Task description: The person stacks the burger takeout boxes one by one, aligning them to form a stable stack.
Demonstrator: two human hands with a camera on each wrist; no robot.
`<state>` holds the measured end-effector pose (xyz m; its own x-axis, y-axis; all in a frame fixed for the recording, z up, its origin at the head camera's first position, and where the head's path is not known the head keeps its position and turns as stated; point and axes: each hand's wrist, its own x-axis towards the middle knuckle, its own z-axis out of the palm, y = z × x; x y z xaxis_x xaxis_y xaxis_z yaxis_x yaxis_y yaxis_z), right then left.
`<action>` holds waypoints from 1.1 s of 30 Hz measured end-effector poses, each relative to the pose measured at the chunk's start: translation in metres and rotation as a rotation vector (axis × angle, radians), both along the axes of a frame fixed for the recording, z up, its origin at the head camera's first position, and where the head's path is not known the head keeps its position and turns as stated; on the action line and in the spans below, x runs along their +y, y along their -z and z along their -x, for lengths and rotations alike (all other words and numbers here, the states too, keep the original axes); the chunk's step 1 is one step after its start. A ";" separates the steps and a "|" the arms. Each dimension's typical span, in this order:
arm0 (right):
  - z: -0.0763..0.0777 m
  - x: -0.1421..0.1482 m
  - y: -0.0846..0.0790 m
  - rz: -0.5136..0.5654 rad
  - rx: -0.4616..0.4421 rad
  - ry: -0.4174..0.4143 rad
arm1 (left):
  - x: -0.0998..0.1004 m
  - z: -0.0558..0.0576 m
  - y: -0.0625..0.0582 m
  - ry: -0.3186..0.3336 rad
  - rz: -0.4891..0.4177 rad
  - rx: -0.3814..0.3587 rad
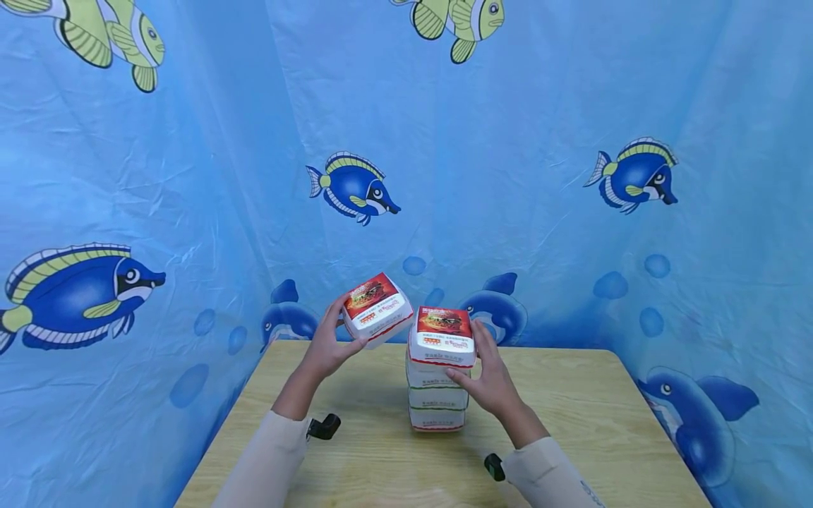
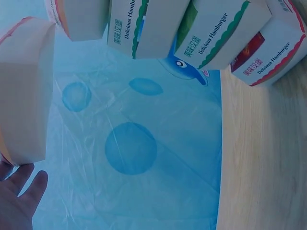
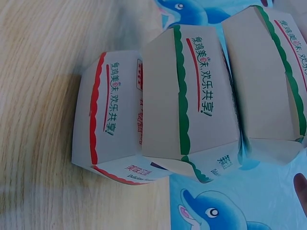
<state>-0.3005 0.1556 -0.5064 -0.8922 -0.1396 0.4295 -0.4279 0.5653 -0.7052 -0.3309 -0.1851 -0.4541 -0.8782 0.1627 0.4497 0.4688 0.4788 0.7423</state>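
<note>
In the head view my left hand [image 1: 328,347] grips a red-topped cardboard hamburger box [image 1: 377,310], thumb on its near side and fingers at its left. This box is tilted in the air, left of a stack of similar boxes [image 1: 438,398]. My right hand [image 1: 488,377] holds the topmost hamburger box [image 1: 442,335] of the stack at its right side and near corner. In the left wrist view the raised box [image 2: 26,91] stands apart from the stack, with my left fingers [image 2: 33,191] at its edge. The right wrist view shows green-trimmed boxes [image 3: 196,96] above a red-trimmed one [image 3: 112,115].
The stack stands on a light wooden table [image 1: 356,458]. Behind the table and along its sides hangs a blue curtain [image 1: 483,141] printed with fish and dolphins. Small black devices [image 1: 324,427] are fixed at both wrists.
</note>
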 end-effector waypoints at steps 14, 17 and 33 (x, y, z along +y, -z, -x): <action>0.001 0.001 0.001 0.004 0.006 -0.008 | 0.008 0.008 -0.018 0.019 -0.032 0.086; 0.001 0.001 0.001 0.010 0.009 -0.011 | 0.010 0.008 -0.022 0.029 -0.048 0.111; 0.000 0.004 0.003 0.015 -0.013 -0.024 | 0.040 -0.024 -0.066 0.078 -0.060 0.131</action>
